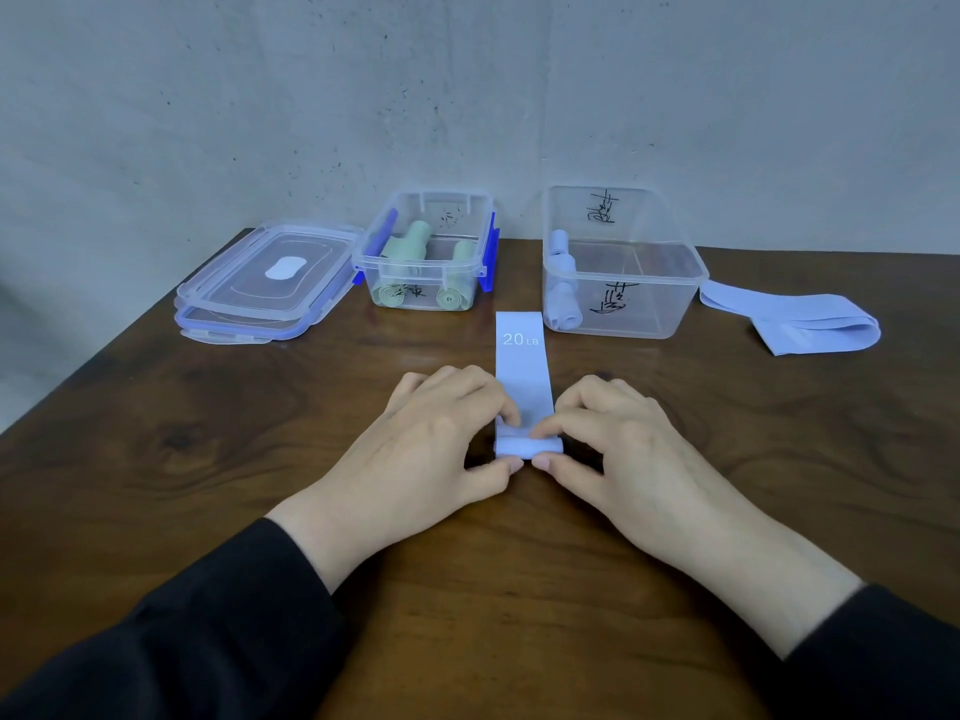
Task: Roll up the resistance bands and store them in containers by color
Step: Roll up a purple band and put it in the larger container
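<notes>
Head view: green rolls (402,241) in left container (423,252), blue rolls (563,283) in right container (621,262); before it, blue band (522,366) pinched by left hand (436,433) and right hand (623,439); wooden table (208,433), grey wall (311,96).

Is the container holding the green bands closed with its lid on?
No, the container with green bands stands open, and the lids lie stacked beside it.

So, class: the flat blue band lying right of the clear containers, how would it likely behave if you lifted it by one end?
The flat blue band lies limp and folded, so it would probably droop. It looks thin, likely light. Being unrolled, it shouldn't roll across the table.
</notes>
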